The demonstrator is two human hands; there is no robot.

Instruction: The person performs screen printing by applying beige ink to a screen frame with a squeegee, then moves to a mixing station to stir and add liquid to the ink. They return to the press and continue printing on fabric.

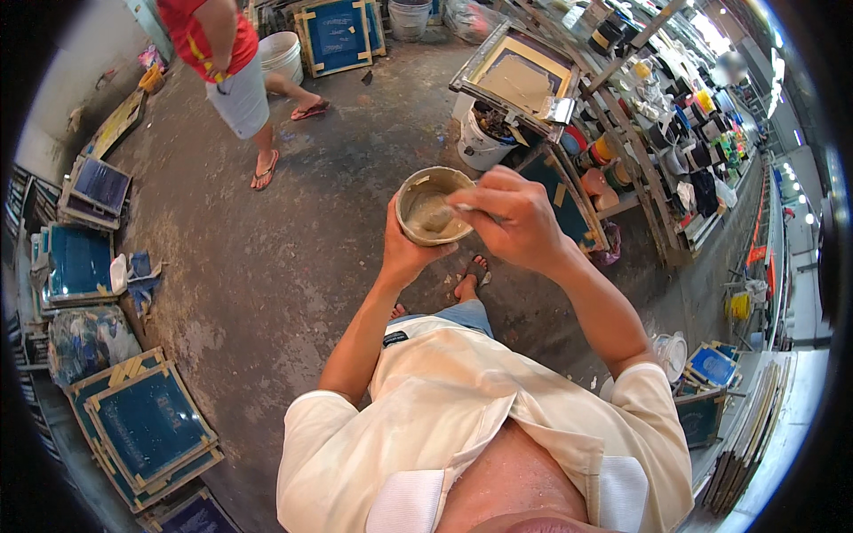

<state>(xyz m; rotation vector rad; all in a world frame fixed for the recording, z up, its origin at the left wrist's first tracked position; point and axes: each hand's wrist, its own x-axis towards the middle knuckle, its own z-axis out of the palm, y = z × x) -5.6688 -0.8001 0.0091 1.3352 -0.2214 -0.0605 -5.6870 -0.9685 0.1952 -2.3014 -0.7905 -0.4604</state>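
Observation:
Held in front of my body is a small round tub [411, 190], its rim and inner wall smeared beige. My left hand [407, 252] wraps round its near left side, thumb along the wall. Thick beige paste [428, 218] lies in the bottom. My right hand [518, 216] is closed in a pinch at the tub's right rim. From its fingers a short pale stick-like thing [463, 206] points into the tub; most of it is hidden by the hand, so its kind is unclear.
Printing screen frames [151, 422] lean at the left. Another person in a red shirt [200, 44] stands at the far left. A frame with beige paste [520, 80] rests above a white bucket [484, 142], beside a rack crowded with tins [613, 151]. The floor [258, 293] is stained.

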